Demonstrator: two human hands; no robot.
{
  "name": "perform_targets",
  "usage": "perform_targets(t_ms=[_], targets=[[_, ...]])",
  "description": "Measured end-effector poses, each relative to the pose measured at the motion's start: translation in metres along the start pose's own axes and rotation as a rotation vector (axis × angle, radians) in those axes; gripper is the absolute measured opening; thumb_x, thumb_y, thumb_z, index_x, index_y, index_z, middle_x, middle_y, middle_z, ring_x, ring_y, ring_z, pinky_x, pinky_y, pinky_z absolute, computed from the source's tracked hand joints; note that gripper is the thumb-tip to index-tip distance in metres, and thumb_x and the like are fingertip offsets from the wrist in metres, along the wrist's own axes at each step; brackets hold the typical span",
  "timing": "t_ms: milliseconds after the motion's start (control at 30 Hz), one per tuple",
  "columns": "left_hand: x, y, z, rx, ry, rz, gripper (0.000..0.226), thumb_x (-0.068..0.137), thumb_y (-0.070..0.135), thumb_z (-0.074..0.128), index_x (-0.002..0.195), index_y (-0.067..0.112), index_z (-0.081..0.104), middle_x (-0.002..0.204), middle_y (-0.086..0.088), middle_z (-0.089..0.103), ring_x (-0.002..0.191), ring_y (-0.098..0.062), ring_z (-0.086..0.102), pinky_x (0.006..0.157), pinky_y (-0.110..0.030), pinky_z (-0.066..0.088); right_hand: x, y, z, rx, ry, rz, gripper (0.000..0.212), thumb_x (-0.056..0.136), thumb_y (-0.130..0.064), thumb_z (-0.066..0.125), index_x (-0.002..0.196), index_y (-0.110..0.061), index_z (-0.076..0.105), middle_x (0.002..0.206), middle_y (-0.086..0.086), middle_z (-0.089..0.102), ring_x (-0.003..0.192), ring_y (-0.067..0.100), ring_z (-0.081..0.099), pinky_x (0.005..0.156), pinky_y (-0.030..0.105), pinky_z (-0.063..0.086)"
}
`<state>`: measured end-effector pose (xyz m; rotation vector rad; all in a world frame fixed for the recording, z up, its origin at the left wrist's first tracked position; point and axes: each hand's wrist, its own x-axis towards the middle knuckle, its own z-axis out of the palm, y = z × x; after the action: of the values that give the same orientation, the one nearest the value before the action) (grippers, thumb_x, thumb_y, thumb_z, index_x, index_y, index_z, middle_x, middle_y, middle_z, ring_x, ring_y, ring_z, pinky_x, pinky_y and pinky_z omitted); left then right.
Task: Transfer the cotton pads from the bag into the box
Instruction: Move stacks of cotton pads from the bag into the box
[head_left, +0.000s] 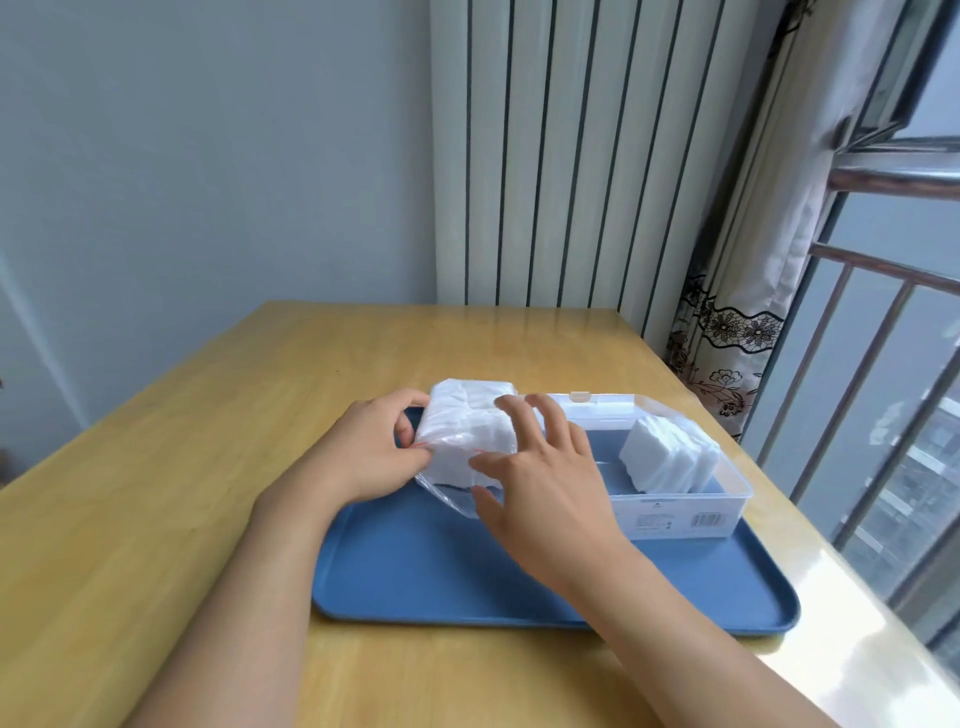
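Note:
A clear plastic zip bag (467, 423) full of white cotton pads lies at the tray's far left. Its mouth, edged by a thin red line, faces me. My left hand (363, 447) pinches the bag's left edge at that mouth. My right hand (540, 467) hovers over the mouth with its fingers spread and straight, fingertips near the pads. To the right stands a clear plastic box (691, 512), lid off. A stack of white cotton pads (667, 457) leans inside its right end.
Bag and box sit on a blue tray (441, 571) on a wooden table (156, 493). A white radiator (571, 156) stands behind the table. A curtain (737, 312) and a railed window (883, 364) are at the right.

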<state>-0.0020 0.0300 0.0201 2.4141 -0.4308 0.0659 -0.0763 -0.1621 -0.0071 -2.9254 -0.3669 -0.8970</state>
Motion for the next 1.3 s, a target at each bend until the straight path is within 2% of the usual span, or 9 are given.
perform_targets(t_ms=[133,267,367,500,600,733,800,1033,1300], targets=[[0.0,0.005,0.002,-0.017,0.084,0.083,0.052,0.076,0.008,0.068,0.125,0.026,0.062,0.071,0.006,0.066,0.054,-0.001,0.054,0.062,-0.021,0.045,0.003,0.001,0.002,-0.054,0.008,0.05,0.036,0.085,-0.041,0.07,0.117,-0.025,0.068,0.143,0.009,0.052,0.137,0.036,0.045,0.096,0.045,0.05],[-0.001,0.011,-0.001,-0.128,0.148,0.175,0.05,0.073,-0.003,0.064,0.114,0.026,0.065,0.069,-0.002,0.065,0.055,-0.008,0.054,0.06,-0.016,0.045,0.007,-0.003,0.004,-0.018,0.03,0.081,0.047,0.085,-0.043,0.071,0.125,-0.022,0.059,0.14,0.009,0.053,0.134,0.036,0.047,0.096,0.044,0.051],[-0.001,0.014,-0.001,-0.162,0.151,0.206,0.05,0.073,-0.005,0.063,0.113,0.024,0.066,0.065,0.0,0.061,0.069,-0.021,0.059,0.068,-0.023,0.049,0.013,-0.004,0.004,0.019,0.016,0.09,0.042,0.085,-0.041,0.072,0.121,-0.023,0.062,0.134,0.01,0.055,0.128,0.037,0.049,0.091,0.045,0.053],[-0.002,0.012,-0.001,-0.195,0.081,0.206,0.053,0.073,-0.007,0.061,0.115,0.024,0.064,0.062,0.011,0.054,0.072,-0.021,0.058,0.079,-0.032,0.052,0.017,-0.004,-0.001,0.137,-0.046,0.105,0.034,0.097,-0.042,0.057,0.128,-0.026,0.059,0.135,0.007,0.047,0.122,0.032,0.043,0.094,0.041,0.046],[-0.003,0.012,-0.002,-0.208,0.068,0.183,0.051,0.072,-0.003,0.06,0.114,0.026,0.063,0.064,0.01,0.055,0.079,-0.028,0.06,0.089,-0.041,0.053,0.018,-0.003,-0.003,0.142,-0.069,0.081,0.035,0.095,-0.036,0.063,0.129,-0.029,0.06,0.133,0.006,0.046,0.123,0.031,0.042,0.097,0.04,0.045],[-0.005,0.018,-0.001,-0.265,0.081,0.136,0.043,0.069,0.01,0.057,0.108,0.028,0.063,0.07,0.0,0.063,0.082,-0.032,0.063,0.086,-0.049,0.055,0.018,-0.005,-0.006,0.154,-0.108,0.073,0.034,0.091,-0.035,0.066,0.125,-0.035,0.061,0.13,-0.001,0.045,0.124,0.027,0.04,0.096,0.038,0.042],[-0.005,0.018,-0.001,-0.272,0.082,0.137,0.04,0.073,0.006,0.058,0.107,0.027,0.063,0.075,-0.006,0.065,0.083,-0.031,0.063,0.085,-0.05,0.055,0.017,-0.007,-0.006,0.137,-0.121,0.072,0.036,0.091,-0.037,0.066,0.126,-0.034,0.059,0.132,-0.001,0.044,0.125,0.027,0.038,0.095,0.038,0.042],[-0.003,0.014,0.002,-0.232,0.102,0.138,0.041,0.074,0.0,0.063,0.106,0.026,0.063,0.072,-0.004,0.067,0.079,-0.028,0.065,0.083,-0.044,0.056,0.017,-0.007,-0.007,0.167,-0.148,0.089,0.03,0.093,-0.036,0.063,0.123,-0.034,0.062,0.134,-0.005,0.042,0.129,0.022,0.036,0.099,0.036,0.038],[0.002,0.008,0.003,-0.176,0.175,0.102,0.034,0.073,0.003,0.067,0.097,0.027,0.065,0.062,0.007,0.059,0.055,-0.007,0.048,0.057,-0.014,0.042,0.014,-0.002,-0.007,0.289,-0.135,0.073,0.025,0.088,-0.036,0.065,0.113,-0.037,0.064,0.133,-0.011,0.042,0.127,0.018,0.035,0.097,0.035,0.037]])
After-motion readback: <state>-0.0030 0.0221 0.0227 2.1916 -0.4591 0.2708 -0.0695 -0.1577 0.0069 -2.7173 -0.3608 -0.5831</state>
